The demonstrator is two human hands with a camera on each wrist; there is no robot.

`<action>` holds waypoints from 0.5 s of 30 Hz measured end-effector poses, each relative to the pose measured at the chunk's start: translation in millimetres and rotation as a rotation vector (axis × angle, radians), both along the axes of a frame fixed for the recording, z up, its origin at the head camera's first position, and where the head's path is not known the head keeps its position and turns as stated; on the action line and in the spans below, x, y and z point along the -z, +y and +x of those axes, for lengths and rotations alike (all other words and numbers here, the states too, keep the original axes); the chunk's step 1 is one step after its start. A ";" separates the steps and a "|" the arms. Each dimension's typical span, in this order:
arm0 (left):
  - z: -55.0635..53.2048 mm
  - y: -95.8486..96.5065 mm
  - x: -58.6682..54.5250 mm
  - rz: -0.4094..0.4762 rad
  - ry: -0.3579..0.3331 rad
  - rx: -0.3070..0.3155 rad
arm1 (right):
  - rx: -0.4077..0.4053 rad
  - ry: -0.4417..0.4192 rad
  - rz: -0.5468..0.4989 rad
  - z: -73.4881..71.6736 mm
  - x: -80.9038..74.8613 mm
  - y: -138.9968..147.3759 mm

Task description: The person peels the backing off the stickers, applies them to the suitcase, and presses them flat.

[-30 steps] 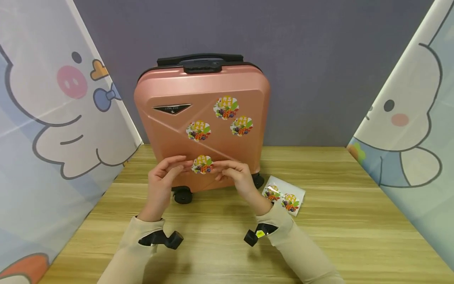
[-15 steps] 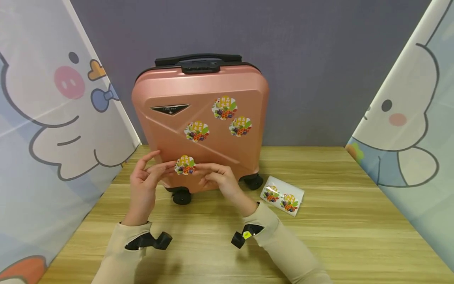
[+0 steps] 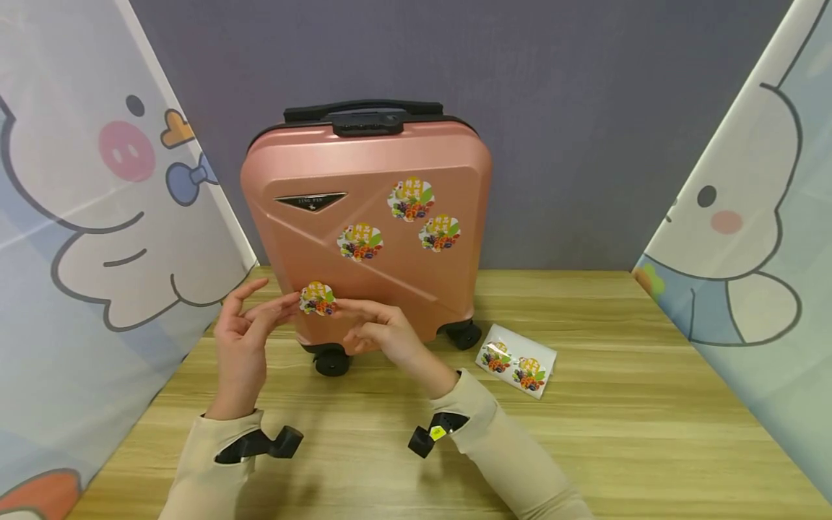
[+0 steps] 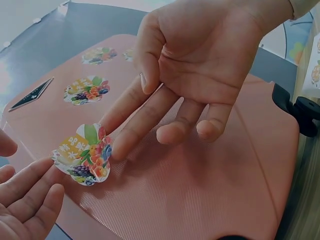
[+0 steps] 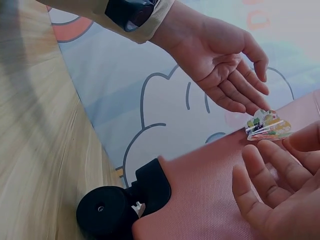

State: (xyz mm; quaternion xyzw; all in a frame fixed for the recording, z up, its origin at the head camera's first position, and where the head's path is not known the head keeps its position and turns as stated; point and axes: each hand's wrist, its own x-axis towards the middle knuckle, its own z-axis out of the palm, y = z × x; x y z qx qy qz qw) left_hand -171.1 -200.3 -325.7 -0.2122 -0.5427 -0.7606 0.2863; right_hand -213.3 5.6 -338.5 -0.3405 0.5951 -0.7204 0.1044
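A round fruit sticker [image 3: 318, 299] is held by its edges between my two hands, before the lower left of the pink suitcase [image 3: 292, 253]. My left hand [image 3: 243, 325] touches its left edge with extended fingertips. From the other side my right hand [image 3: 390, 339] supports the right edge on straight index and middle fingers. In the left wrist view, the right thumb stands away from the sticker [image 4: 85, 155]. The right wrist view shows the left thumb apart too. Whether the sticker touches the suitcase cannot be told.
Several similar round stickers are on the suitcase front, including one at upper right [image 3: 411, 199]. A sticker sheet [image 3: 516, 361] lies on the wooden table [image 3: 617, 404] at right. Cartoon panels [image 3: 130, 180] stand at both sides, and a grey wall [image 3: 585, 130] behind.
Both hands have carried the sticker leftward across the lower suitcase front, from near its middle to its left side. The suitcase and the sticker sheet have stayed in place.
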 end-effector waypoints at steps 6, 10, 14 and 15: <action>-0.4 0.2 -0.2 0.002 0.008 -0.011 | 0.012 0.017 0.066 0.5 -1.3 -2.7; -1.1 1.3 -0.2 0.000 0.007 -0.018 | 0.010 0.006 0.074 -0.1 -1.0 -2.9; -1.7 2.1 0.0 -0.008 0.010 -0.029 | 0.018 0.022 0.091 -1.4 0.2 -1.9; -1.8 2.3 0.2 -0.008 0.014 -0.027 | 0.019 0.028 0.095 -1.7 0.6 -1.5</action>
